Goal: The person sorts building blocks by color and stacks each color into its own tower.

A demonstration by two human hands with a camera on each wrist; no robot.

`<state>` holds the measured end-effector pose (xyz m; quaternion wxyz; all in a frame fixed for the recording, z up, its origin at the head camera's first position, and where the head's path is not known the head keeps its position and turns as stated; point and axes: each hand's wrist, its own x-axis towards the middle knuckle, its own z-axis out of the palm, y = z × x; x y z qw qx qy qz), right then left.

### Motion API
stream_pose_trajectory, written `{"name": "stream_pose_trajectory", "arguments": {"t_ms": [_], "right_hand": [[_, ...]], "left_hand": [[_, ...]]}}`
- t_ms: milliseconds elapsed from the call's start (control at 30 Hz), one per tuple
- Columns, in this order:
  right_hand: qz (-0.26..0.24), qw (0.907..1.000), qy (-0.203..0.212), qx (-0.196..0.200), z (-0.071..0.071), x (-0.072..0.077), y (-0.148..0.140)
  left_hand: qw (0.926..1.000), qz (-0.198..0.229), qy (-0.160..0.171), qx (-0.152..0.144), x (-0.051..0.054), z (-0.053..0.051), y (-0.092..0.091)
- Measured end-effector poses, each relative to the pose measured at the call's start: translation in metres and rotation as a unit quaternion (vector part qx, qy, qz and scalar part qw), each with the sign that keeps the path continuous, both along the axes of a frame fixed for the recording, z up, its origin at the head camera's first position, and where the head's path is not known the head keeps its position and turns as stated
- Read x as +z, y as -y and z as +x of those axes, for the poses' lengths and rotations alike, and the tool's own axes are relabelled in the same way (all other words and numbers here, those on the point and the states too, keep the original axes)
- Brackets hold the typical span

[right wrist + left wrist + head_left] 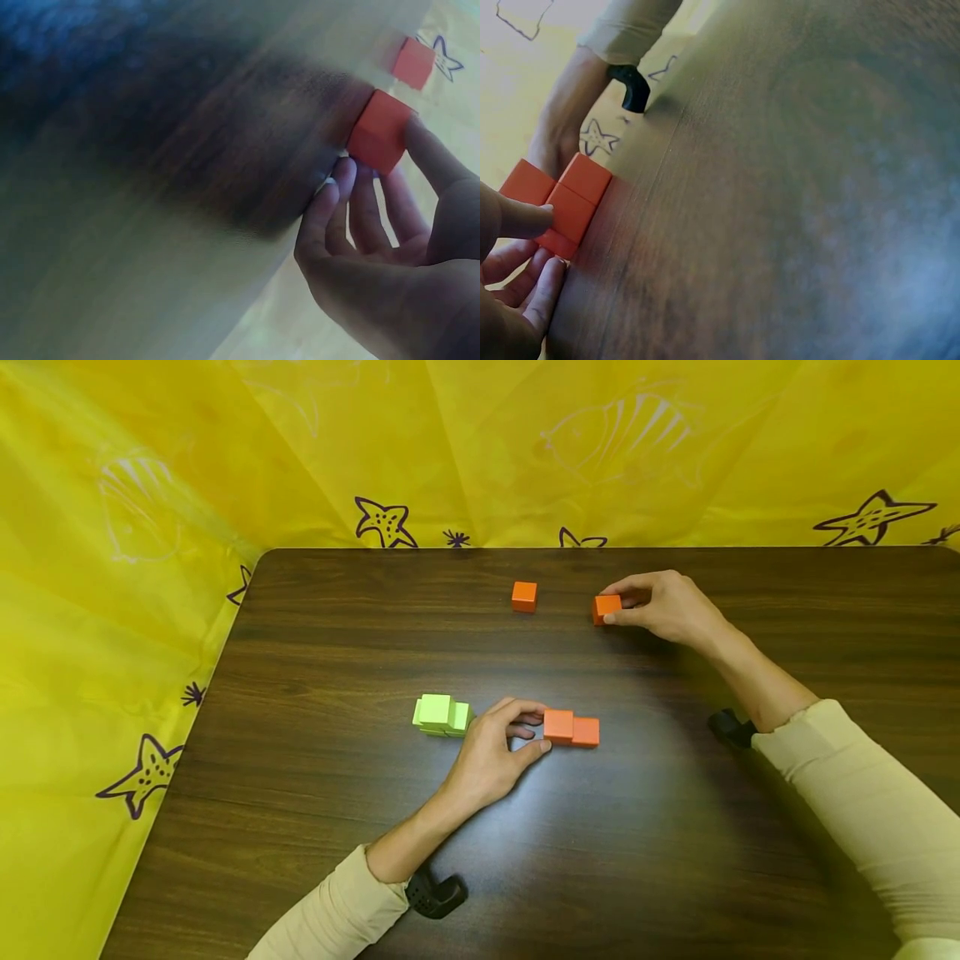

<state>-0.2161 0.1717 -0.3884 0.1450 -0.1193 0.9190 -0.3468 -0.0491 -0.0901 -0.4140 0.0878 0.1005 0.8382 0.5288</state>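
My left hand [487, 756] holds a small cluster of orange blocks [558, 727] near the table's middle, thumb on the near side and fingers behind. In the left wrist view, one orange block [528, 182] sits atop others in the cluster. Toward the far edge, my right hand [670, 607] pinches a single orange cube [606, 607] between thumb and fingers. That cube [381, 131] is at or just above the tabletop; I cannot tell which. Another orange cube [524, 597] stands by itself to its left.
A cluster of light green blocks [442, 715], with one raised on top, stands left of my left hand. The dark wooden table [337, 635] meets a yellow patterned cloth [480, 452] along its far and left edges. Black devices [437, 895] are worn at both wrists.
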Motion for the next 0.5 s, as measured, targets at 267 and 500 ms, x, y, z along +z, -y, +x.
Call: {"name": "stream_pose_trajectory", "arguments": {"t_ms": [267,500], "right_hand": [[-0.007,0.9999,-0.001,-0.008,0.0008,0.0002,0.0],[-0.009,0.9996,-0.001,-0.028,0.0028,0.0036,-0.0025]], "left_hand": [[1.0,-0.002,-0.008,-0.001,0.0002,0.0008,0.0001],[0.9999,0.002,-0.012,0.002,-0.0003,0.0003,-0.0002]]}}
